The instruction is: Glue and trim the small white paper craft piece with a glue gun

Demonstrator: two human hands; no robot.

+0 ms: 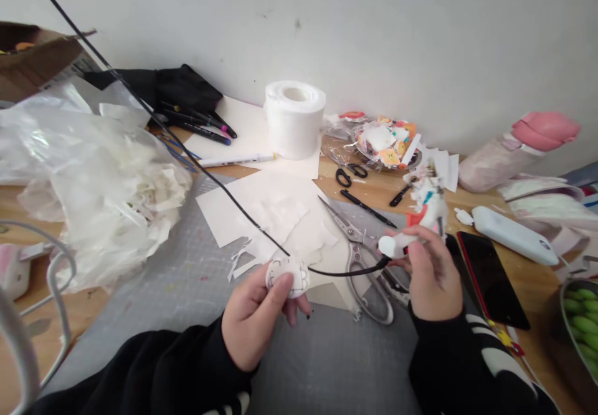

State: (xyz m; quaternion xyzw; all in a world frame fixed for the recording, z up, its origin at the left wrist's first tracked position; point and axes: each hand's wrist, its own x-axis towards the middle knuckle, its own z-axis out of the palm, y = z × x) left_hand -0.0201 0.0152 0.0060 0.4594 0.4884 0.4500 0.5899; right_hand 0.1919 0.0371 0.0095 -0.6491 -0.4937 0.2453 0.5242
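1. Left hand [255,321] holds a white round piece [276,268] pinched under the thumb; dark drawn marks show on its face. Piece sits low in the middle of the view, raised above a grey mat [303,365].
2. Right hand [432,271] has its fingers closed about a white tool [393,246], blunt pale end pointing left, apart from the piece. Fingers and blur cover much of it; seems corded, but I cannot tell its kind.
3. Black cord [200,169] slants down from upper left, passes behind the piece, then runs right to the tool.
4. Large metal scissors [355,235] lie between the two hands, slightly further off, blades toward the wall, partly over white paper [217,215].
5. Torn white scraps [271,219] lie on that paper, beyond the left hand.
6. Black pen [368,208] just beyond the scissors; small black-handled scissors [344,177] further back.
7. White roll [296,122] stands upright near the wall; coloured cut-outs [390,147] lie heaped to its right.
8. Dark phone [495,281] with red edge lies right of the right hand on the wooden surface [542,281].
9. Crumpled clear plastic [93,153] fills the far left.
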